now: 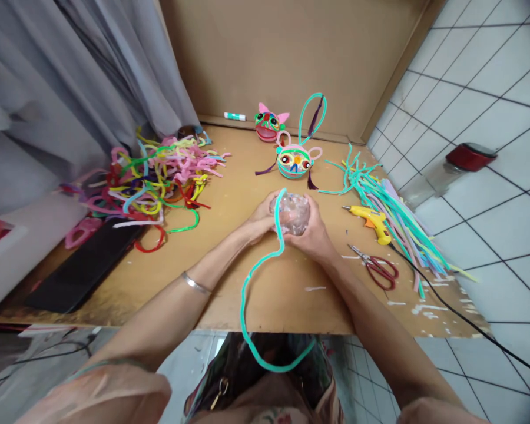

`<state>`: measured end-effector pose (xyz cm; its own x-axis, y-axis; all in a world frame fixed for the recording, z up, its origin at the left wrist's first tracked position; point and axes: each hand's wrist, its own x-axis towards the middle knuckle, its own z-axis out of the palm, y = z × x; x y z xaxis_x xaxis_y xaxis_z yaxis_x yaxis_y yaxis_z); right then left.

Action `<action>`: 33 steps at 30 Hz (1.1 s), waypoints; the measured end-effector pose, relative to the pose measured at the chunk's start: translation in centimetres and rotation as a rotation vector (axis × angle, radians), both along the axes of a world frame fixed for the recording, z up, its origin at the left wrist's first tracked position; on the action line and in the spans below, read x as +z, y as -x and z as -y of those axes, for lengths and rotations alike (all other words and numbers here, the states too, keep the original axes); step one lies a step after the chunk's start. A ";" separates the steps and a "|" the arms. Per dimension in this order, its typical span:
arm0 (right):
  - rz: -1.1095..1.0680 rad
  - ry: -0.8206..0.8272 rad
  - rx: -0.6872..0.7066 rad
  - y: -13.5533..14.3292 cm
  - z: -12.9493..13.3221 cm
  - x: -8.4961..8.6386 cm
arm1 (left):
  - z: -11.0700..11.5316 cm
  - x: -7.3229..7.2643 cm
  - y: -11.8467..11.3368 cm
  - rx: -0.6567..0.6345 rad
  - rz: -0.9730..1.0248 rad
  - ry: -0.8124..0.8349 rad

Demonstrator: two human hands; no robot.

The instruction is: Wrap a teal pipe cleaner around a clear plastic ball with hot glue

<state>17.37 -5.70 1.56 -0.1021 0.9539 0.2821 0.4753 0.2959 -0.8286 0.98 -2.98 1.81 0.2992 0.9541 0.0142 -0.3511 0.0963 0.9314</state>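
Both hands cup a clear, rounded plastic piece (297,212) above the wooden table. My left hand (264,219) grips its left side, fingers wrapped round it. On the other side my right hand (314,232) is closed about its right edge. A long turquoise pipe cleaner (244,300) runs up across the left part of the plastic piece; its lower end curls down past the table edge over my lap. Whether it is fixed to the plastic or pinched by the left thumb, I cannot tell. Just beyond stands a finished animal-face ornament (295,162) with pink loop ears and purple tassels.
A yellow glue gun (371,222), red-handled scissors (375,268) and a bundle of pipe cleaners (393,215) lie right. A tangled colourful heap (159,176) and black flat object (86,265) are left. Behind are a pink-eared ornament (268,125), a glue stick (235,116) and a jar (446,171).
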 end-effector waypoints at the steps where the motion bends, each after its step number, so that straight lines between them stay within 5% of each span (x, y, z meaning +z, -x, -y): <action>1: -0.013 0.013 0.006 0.0 0.0 0.0 | 0.0 0.0 -0.1 0.021 0.000 0.010; 9: -0.129 0.070 0.181 -1.1 0.1 1.0 | -0.1 1.2 0.3 0.003 -0.005 0.027; 33: -0.030 -0.057 0.145 -1.0 -0.2 0.6 | 0.0 1.5 1.1 -0.128 -0.006 0.070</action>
<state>18.34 -5.47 2.21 -0.2287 0.9121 0.3402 0.3996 0.4066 -0.8216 -0.14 -2.96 3.33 0.4183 0.9067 -0.0534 -0.3260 0.2047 0.9230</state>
